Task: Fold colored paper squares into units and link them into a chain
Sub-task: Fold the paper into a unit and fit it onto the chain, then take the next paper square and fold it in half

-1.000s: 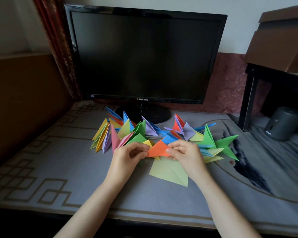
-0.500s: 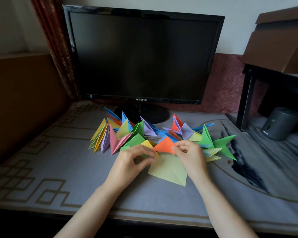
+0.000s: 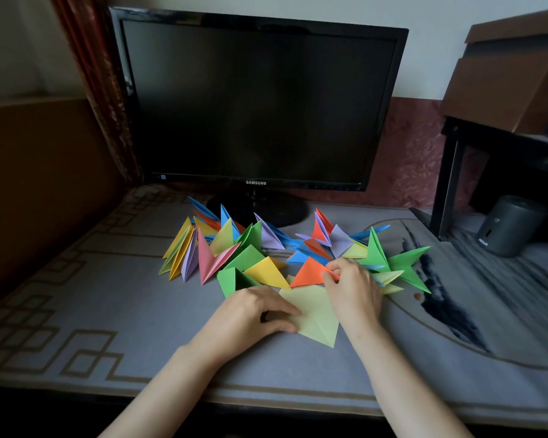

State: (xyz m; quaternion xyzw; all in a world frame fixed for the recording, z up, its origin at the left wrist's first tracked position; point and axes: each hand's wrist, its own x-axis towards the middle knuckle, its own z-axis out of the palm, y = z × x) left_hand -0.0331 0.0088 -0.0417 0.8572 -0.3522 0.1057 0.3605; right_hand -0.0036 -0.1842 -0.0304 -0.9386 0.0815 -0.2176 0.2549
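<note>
On the worktop (image 3: 108, 311) before the monitor (image 3: 253, 99) sprawls the coloured paper chain (image 3: 234, 248). Farther out, the left hand (image 3: 253, 314) has its grip pinched on a pale yellow sheet (image 3: 318, 312), and the right hand (image 3: 351, 289) pinches an orange unit (image 3: 307, 275).

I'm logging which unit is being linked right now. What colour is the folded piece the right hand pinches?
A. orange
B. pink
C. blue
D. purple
A: the right hand pinches the right corner of the orange unit, which lies just above the pale yellow sheet.
</note>
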